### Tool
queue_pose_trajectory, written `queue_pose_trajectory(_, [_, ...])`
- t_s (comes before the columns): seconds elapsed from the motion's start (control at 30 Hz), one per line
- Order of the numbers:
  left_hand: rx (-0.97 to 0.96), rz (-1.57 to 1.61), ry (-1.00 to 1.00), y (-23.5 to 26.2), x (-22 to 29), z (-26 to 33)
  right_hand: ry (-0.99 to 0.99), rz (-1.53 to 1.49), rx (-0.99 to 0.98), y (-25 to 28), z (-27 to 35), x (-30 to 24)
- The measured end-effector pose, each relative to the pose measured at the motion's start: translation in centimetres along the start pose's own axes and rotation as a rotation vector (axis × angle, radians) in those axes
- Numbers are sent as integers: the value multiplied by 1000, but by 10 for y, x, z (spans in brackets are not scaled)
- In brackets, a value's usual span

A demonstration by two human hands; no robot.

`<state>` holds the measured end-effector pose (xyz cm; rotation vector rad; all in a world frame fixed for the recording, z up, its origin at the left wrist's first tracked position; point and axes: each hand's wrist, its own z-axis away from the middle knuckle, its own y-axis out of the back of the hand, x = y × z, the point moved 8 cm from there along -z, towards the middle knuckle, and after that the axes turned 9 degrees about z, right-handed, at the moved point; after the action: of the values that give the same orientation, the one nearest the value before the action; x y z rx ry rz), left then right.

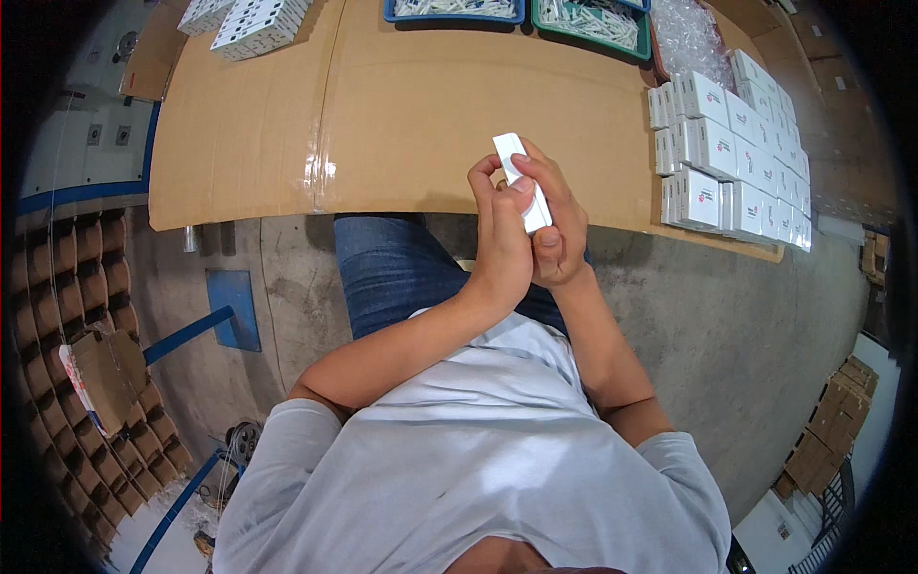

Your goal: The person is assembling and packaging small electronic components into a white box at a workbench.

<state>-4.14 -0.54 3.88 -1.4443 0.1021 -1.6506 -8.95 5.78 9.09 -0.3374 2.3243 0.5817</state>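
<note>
Both hands meet above the near edge of the cardboard-covered table, around a slim white box [509, 147]. My left hand [501, 228] is closed on its left side, with the thumb pressed against the middle of the box. On the other side my right hand [566, 212] wraps round it, thumb and fingers bent. The box is tilted, its upper end sticking out past the fingers. Its lower part is partly covered by my hands, so I cannot tell whether that end is open.
Many small white boxes [755, 172] stand stacked at the table's right. A blue tray [455, 20] and a green tray [595, 52] of thin white pieces lie at the far edge, beside clear plastic bags [690, 43]. More patterned boxes [256, 31] are far left.
</note>
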Motion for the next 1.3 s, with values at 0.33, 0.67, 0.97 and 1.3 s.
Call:
queue_pose_trajectory(0.33, [-11,30,-9,5,-1,-1,12,-26,-32,-3,0,3])
queue_pose_trajectory(0.67, [-63,137,12,5,8,-8,-308,-396,-57,-7,-3,8])
queue_pose_trajectory(0.97, [-310,-228,-434,7,36,-12,-688,-477,-181,4,-3,21])
queue_pose_trajectory(1.3, [-132,-195,-219,10,39,-16,-332,-69,-139,17,-21,-1])
